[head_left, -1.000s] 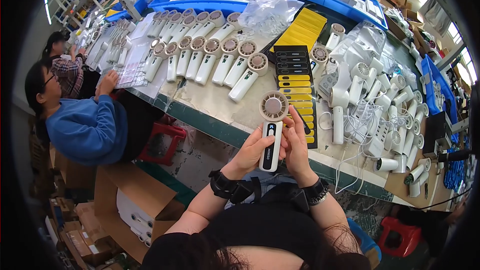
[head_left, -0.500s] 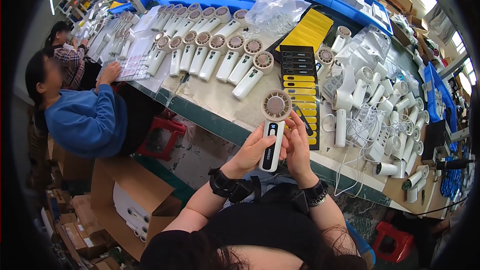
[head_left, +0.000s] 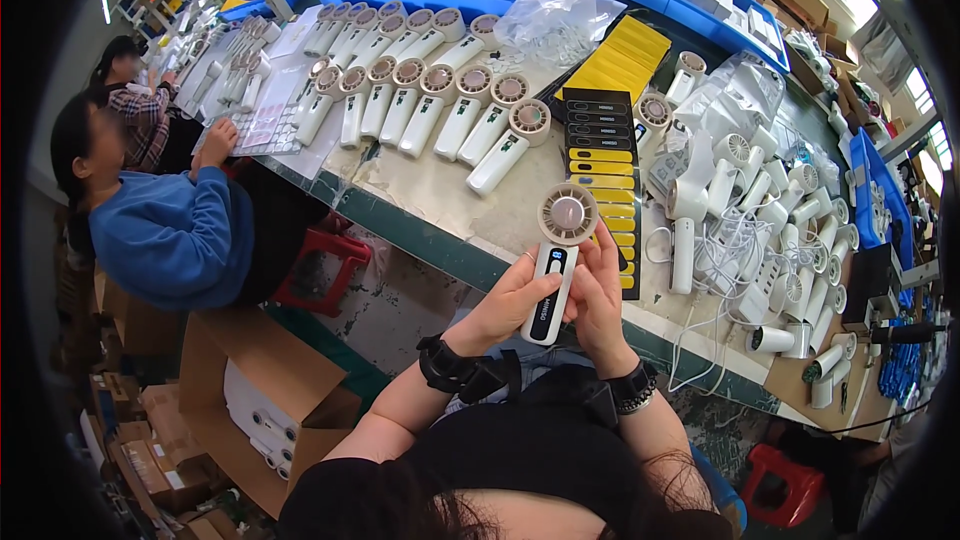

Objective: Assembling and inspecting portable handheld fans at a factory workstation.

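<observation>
One smooth white plastic handheld fan [head_left: 556,262], with a round, slotted beige head and a glossy black inlay on its slim handle, is held up at the near edge of the cream-topped, green-edged bench [head_left: 400,180]. The left hand [head_left: 505,307] clamps the handle, thumb across its front. The right hand [head_left: 600,305] lies along its right side, fingers raised close together beside the head; whether they grip, I cannot tell. A flat black-and-yellow sheet [head_left: 605,170] lies just beyond.
</observation>
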Demonstrator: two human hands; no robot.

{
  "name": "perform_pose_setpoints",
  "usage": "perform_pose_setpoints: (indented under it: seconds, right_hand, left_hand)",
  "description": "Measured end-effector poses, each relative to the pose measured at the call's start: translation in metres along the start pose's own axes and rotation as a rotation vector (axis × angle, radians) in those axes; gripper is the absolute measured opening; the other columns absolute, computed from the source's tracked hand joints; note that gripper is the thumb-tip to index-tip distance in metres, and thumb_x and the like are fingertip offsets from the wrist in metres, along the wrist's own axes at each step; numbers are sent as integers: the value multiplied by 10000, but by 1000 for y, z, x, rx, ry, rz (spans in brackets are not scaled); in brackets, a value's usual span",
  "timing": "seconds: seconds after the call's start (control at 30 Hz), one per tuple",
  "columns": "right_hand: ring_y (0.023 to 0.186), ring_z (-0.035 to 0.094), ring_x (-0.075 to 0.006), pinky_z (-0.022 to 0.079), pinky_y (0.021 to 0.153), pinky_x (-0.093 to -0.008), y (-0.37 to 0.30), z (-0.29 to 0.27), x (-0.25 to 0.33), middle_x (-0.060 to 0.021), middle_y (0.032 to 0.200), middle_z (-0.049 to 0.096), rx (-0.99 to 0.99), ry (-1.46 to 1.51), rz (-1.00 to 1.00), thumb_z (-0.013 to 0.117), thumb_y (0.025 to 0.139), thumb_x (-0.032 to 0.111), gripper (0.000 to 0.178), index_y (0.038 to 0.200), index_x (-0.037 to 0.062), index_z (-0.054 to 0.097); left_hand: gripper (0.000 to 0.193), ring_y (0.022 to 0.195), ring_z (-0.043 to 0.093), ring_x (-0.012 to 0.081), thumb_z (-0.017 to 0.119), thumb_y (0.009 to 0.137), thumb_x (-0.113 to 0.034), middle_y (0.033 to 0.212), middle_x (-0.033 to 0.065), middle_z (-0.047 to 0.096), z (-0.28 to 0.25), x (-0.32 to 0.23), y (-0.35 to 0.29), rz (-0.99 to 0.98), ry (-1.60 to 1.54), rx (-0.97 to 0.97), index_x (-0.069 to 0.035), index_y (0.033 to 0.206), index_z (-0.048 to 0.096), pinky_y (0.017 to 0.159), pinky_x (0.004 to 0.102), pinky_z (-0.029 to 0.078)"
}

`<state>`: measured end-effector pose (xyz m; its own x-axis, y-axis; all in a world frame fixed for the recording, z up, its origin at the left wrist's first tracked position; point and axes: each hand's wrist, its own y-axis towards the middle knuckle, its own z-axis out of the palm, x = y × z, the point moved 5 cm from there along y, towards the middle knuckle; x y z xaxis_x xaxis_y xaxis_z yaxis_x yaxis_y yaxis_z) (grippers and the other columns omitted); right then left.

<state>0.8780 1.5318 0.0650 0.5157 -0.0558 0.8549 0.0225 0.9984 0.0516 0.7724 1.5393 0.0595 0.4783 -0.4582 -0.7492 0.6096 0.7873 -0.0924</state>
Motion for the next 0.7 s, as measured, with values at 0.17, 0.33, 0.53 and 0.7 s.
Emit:
perform_pose_setpoints:
  seconds: [0.17, 0.33, 0.53, 0.7]
  right_hand:
    - [1104, 504, -174, 447, 851, -263, 1, 1, 1, -130, 1301, 419, -32, -18, 48, 491, 828, -2, 706, 1435, 51, 133]
    - [1066, 528, -157, 473, 788, -243, 0, -4, -2, -117, 1282, 450, -13, 7, 110, 504, 814, -37, 731, 1436, 56, 132]
    - [1015, 551, -149, 484, 739, -222, 0, -5, -6, -115, 1276, 457, -13, -13, 47, 516, 812, -40, 735, 1436, 63, 142]
    - [995, 561, -150, 484, 713, -213, 0, -9, -2, -124, 1283, 451, -12, -18, 124, 502, 835, 4, 713, 1442, 70, 135]
  left_hand:
    - [418, 773, 582, 118, 479, 927, -107, 952, 76, 555, -1, 4, 2, -26, 134, -27, -8, 1290, 296, 670, 255, 500]
    - [515, 798, 574, 106, 519, 889, -65, 997, 70, 529, 4, 0, 1, 4, 299, -12, 1, 1330, 262, 682, 250, 494]
    - [582, 836, 574, 113, 548, 857, -49, 1052, 80, 505, 4, 0, 0, -4, 380, -27, 2, 1348, 241, 714, 251, 492]
    - [539, 793, 582, 125, 552, 867, -33, 973, 70, 534, 3, 1, 0, 26, 357, -13, -8, 1322, 264, 697, 267, 489]
